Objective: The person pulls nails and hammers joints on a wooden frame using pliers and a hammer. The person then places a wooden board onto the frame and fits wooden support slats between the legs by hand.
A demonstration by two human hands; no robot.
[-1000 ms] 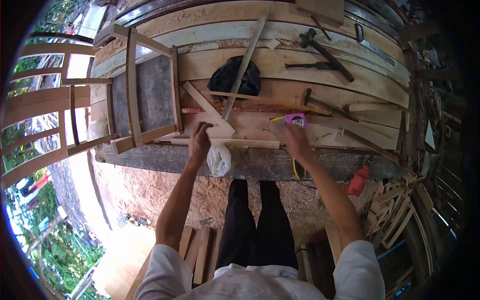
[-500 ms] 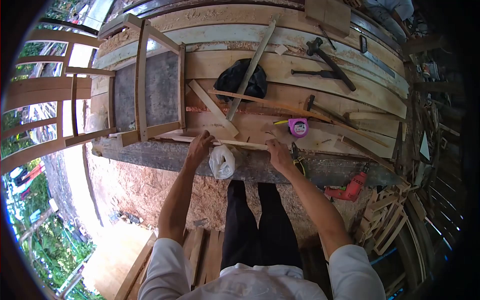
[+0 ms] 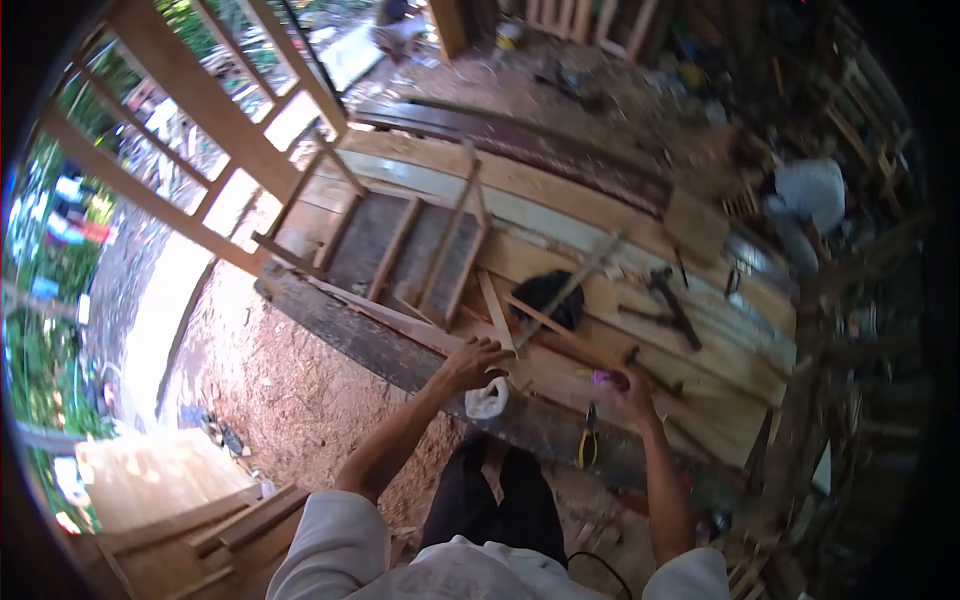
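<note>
My left hand (image 3: pixel 473 364) is over the bench's near edge, fingers apart and stretched to the right, just above a white plastic bag (image 3: pixel 487 399). Close by its fingertips is the lower end of a short wooden slat (image 3: pixel 494 308). My right hand (image 3: pixel 633 394) has its fingers closed around a pink tape measure (image 3: pixel 602 378), which it mostly covers; motion blurs the grip. Yellow-handled pliers (image 3: pixel 588 443) lie at the bench edge below that hand. Beyond the hands sits a black bag (image 3: pixel 548 300) with a thin strip (image 3: pixel 585 276) across it.
A wooden frame (image 3: pixel 397 245) stands on the left of the plank bench (image 3: pixel 620 222). A hammer (image 3: pixel 676 311) and other tools lie to the right. Shavings (image 3: pixel 290 385) cover the ground. A person in a white shirt (image 3: pixel 810 195) is at the far right; another (image 3: pixel 398 32) is far back.
My view has swung, showing more of the yard. My right hand has left the thin wood strip at the bench edge and moved to the tape measure. My left hand's fingers have spread.
</note>
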